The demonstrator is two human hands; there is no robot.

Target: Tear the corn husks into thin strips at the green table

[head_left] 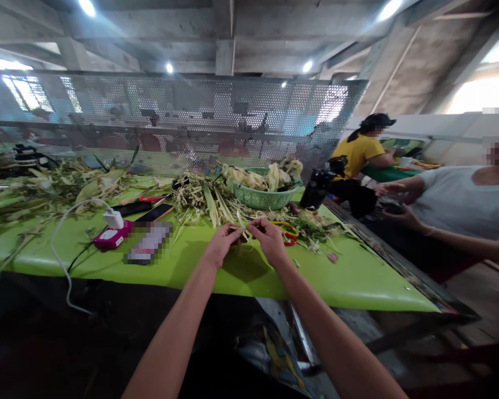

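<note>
My left hand [223,243] and my right hand [269,239] meet just above the green tabletop [183,271], each pinching a thin pale corn husk strip [242,230] between thumb and fingers. Loose strands of it hang below the fingertips. Beside my right hand lie scissors with yellow and red handles [291,240], partly covered by my hand. Beyond the hands is a pile of dried husk strips [203,199]. Behind it stands a green plastic basket [264,198] heaped with pale husks.
Left of my hands are a pixelated phone [148,244], a dark phone [160,213] and a magenta power socket [112,235] with a white charger and cable. A black bottle [316,189] stands right of the basket. A perforated metal screen [191,122] rises behind. Two people sit at the right.
</note>
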